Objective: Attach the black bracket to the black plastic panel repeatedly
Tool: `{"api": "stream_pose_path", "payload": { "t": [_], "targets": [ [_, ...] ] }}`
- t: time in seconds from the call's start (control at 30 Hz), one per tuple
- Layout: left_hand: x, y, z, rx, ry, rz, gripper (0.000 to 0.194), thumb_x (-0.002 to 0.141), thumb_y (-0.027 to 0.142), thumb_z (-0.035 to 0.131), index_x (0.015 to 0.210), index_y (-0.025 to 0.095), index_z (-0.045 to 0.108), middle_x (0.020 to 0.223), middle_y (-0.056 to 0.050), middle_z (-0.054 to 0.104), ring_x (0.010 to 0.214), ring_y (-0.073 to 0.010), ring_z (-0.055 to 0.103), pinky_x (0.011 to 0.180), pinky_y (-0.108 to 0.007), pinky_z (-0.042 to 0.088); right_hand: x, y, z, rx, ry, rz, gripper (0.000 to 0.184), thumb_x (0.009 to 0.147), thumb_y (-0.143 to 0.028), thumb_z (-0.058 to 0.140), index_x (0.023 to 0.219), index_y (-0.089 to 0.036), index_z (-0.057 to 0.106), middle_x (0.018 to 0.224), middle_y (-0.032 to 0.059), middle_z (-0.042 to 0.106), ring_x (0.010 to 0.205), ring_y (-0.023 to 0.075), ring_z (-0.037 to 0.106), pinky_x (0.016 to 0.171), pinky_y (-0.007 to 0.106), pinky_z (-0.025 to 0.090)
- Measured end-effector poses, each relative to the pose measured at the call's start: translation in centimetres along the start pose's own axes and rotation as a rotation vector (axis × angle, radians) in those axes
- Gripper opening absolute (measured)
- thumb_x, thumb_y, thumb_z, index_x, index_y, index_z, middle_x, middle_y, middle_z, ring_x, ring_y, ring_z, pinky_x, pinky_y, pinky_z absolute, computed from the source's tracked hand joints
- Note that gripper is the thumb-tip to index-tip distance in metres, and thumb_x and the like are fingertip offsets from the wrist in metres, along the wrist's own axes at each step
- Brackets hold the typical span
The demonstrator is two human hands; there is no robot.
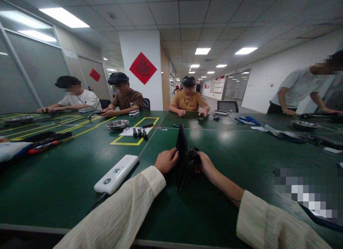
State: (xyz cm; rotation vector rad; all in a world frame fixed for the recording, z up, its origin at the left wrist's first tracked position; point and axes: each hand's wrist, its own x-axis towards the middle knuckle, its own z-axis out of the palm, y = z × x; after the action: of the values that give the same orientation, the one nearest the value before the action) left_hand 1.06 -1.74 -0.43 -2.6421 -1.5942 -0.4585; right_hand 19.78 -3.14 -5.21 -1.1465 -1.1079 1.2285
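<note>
Here we are at the green table [158, 209], and both hands are busy! The black panel [182, 163] is up front and centre, edge-on to us, between the 2 hands; whether its lower edge touches the table, I cannot tell. The left hand [166, 161] has hold of its left side, fingers curled in against it. Over on the right, the right hand [205, 164] is clasped around the black fitting [194, 154] on the panel's other face.

Near the left forearm lies a white device [116, 174] marked 26, a dark cable at its near end. Beyond it, 3 small black pieces [140, 133] stand by white paper [128, 131] within a yellow outline [125, 143], a metal bowl [118, 125] just beside. And 4 other people are around the table, 1 leaning in at far right!
</note>
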Motion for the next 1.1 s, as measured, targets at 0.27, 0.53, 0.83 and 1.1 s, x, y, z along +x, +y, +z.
{"api": "stream_pose_path", "payload": {
  "t": [0.27,0.53,0.83,1.1],
  "targets": [
    [0.10,-0.05,0.07,-0.009,-0.015,-0.003,0.044,0.093,0.037,0.017,0.087,0.020,0.058,0.079,-0.007,0.065,0.076,-0.0193,0.061,0.061,-0.026,0.036,-0.21,-0.28,0.09,-0.021,0.003,0.021,0.020,0.082,-0.037,0.034,0.081,-0.019,0.043,0.044,-0.0059,0.050,0.032,0.0116,0.049,0.029,0.019,0.031],
    [0.01,-0.21,0.07,-0.006,-0.016,-0.010,0.039,0.092,0.037,0.022,0.089,0.020,0.057,0.083,-0.007,0.065,0.080,-0.0193,0.061,0.065,-0.026,0.037,0.13,0.26,-0.26,-0.014,-0.026,0.000,0.023,0.082,-0.040,0.036,0.084,-0.018,0.044,0.044,-0.0063,0.049,0.033,0.0114,0.050,0.031,0.019,0.032],
    [0.03,-0.28,0.22,-0.038,-0.022,-0.025,0.037,0.091,0.037,0.024,0.092,0.020,0.057,0.086,-0.008,0.066,0.083,-0.0212,0.061,0.068,-0.027,0.039,0.16,0.26,-0.15,0.010,-0.012,0.012,0.022,0.081,-0.039,0.037,0.081,-0.019,0.044,0.043,-0.0066,0.049,0.032,0.0109,0.048,0.030,0.019,0.031],
    [0.06,-0.14,0.12,-0.062,-0.029,-0.019,0.046,0.093,0.039,0.015,0.089,0.020,0.057,0.083,-0.007,0.065,0.079,-0.0199,0.062,0.065,-0.026,0.038,-0.04,-0.14,0.05,-0.011,-0.014,-0.001,0.022,0.081,-0.038,0.034,0.081,-0.018,0.044,0.042,-0.0060,0.049,0.031,0.0114,0.048,0.030,0.019,0.031]
  ]
}}
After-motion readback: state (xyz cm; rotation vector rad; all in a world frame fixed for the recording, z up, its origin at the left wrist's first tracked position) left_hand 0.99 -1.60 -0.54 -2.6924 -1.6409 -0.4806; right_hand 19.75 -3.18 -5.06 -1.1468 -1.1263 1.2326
